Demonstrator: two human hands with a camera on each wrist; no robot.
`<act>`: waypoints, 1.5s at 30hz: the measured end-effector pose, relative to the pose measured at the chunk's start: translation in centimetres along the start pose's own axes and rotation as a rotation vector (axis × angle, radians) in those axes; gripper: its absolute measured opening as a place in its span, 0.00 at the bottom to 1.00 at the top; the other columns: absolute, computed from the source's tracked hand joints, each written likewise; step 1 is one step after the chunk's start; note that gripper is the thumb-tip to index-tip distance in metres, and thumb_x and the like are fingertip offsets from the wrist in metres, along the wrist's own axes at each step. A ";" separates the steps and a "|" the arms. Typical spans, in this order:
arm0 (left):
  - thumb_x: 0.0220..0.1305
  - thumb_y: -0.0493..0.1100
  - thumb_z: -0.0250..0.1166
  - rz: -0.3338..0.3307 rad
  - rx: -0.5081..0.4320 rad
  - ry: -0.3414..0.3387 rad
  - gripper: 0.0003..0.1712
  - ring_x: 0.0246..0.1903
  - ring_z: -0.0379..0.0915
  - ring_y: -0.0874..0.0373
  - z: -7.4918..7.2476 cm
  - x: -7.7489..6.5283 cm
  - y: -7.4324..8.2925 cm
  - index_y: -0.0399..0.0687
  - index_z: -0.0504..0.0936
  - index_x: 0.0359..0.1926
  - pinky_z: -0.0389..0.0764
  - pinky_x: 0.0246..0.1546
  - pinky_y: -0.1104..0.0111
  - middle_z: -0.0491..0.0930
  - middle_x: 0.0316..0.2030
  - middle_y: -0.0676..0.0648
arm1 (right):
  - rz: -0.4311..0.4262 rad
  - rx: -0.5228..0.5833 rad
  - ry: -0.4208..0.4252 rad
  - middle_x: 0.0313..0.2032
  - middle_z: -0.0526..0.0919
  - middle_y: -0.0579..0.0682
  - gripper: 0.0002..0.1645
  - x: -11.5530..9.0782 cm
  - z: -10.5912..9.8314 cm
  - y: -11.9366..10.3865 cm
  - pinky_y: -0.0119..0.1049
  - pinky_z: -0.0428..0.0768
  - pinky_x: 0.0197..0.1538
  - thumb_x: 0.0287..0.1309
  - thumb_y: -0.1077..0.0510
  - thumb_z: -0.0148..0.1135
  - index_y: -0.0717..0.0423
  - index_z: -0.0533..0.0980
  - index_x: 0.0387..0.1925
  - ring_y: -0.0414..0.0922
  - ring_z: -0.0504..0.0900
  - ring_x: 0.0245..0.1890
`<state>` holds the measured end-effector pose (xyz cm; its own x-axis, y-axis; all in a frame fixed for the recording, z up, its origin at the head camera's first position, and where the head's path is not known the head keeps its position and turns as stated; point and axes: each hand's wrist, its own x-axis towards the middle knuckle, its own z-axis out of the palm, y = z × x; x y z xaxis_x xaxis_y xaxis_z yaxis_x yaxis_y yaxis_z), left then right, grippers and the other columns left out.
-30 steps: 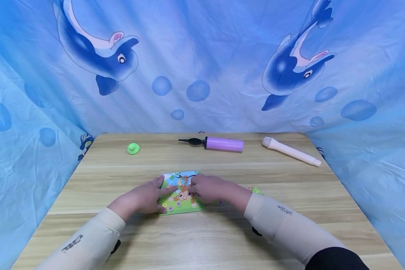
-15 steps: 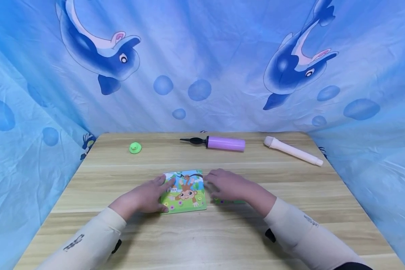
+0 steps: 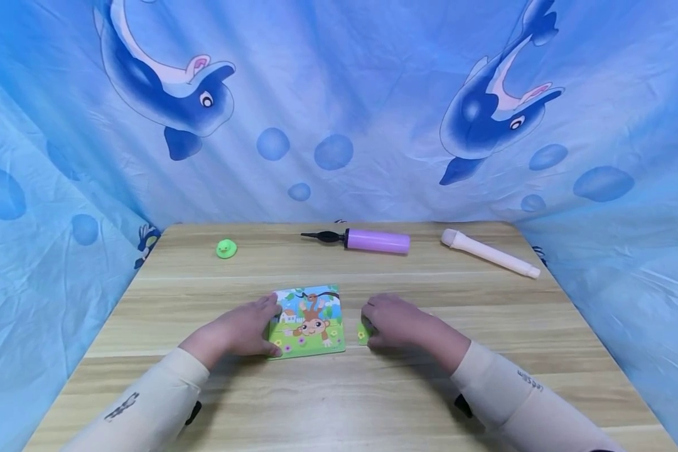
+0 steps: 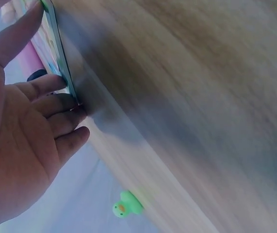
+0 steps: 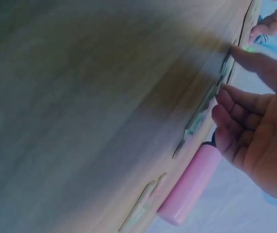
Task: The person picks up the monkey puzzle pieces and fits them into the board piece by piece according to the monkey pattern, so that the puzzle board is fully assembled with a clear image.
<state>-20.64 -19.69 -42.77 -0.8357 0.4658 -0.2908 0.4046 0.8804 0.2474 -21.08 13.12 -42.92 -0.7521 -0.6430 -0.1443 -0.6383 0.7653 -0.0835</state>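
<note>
Right hand (image 3: 398,323), lower centre of the head view: fingers bent down over loose green puzzle pieces (image 3: 364,333), fingertips (image 5: 224,98) touching the edge of one piece; whether any piece is actually pinched cannot be told, since the hand hides most of them. Left hand (image 3: 238,331), just left of centre: fingers nearly straight, laid flat against the left edge of the monkey puzzle board (image 3: 309,321), thumb on its top face, nothing enclosed.

The board lies flat on the wooden table (image 3: 339,402), at frame centre, between the two hands; the pieces lie just beside its right edge.

Risks, as judged from this position: a thin flat piece may slip from the fingertips and skid across the smooth table; several pieces lying together may be dragged as one. Because the left hand only presses sideways, the board could slide or lift at one corner.

Upper part of the frame, well apart from the hands: green duck (image 3: 226,249), purple hand pump (image 3: 376,241), cream toy microphone (image 3: 488,253).
</note>
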 end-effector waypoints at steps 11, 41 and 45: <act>0.55 0.64 0.70 0.003 -0.058 -0.020 0.50 0.74 0.49 0.41 -0.4 0.0 -0.6 0.44 0.65 0.72 0.59 0.72 0.48 0.51 0.76 0.39 | -0.155 0.032 0.020 0.32 0.71 0.38 0.16 2.6 -0.9 -3.0 0.31 0.74 0.40 0.59 0.41 0.62 0.45 0.72 0.38 0.37 0.70 0.34; 0.64 0.57 0.65 0.051 -0.043 -0.008 0.41 0.73 0.51 0.39 -0.7 0.1 -0.9 0.40 0.66 0.71 0.60 0.70 0.46 0.53 0.74 0.35 | -0.319 -0.307 0.085 0.57 0.71 0.42 0.36 5.3 1.8 -8.7 0.36 0.77 0.54 0.65 0.32 0.53 0.37 0.66 0.71 0.41 0.69 0.58; 0.64 0.53 0.67 0.065 -0.026 0.009 0.40 0.72 0.52 0.38 -0.6 0.0 -0.8 0.38 0.66 0.70 0.61 0.69 0.46 0.54 0.74 0.33 | -0.304 -0.314 0.064 0.58 0.70 0.44 0.37 5.3 1.8 -8.9 0.38 0.77 0.54 0.65 0.31 0.52 0.36 0.64 0.72 0.42 0.68 0.59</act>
<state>-21.18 -20.39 -42.46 -0.8113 0.5210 -0.2651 0.4486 0.8457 0.2891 -19.10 2.94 -44.69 -0.5246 -0.8457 -0.0978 -0.8437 0.5011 0.1927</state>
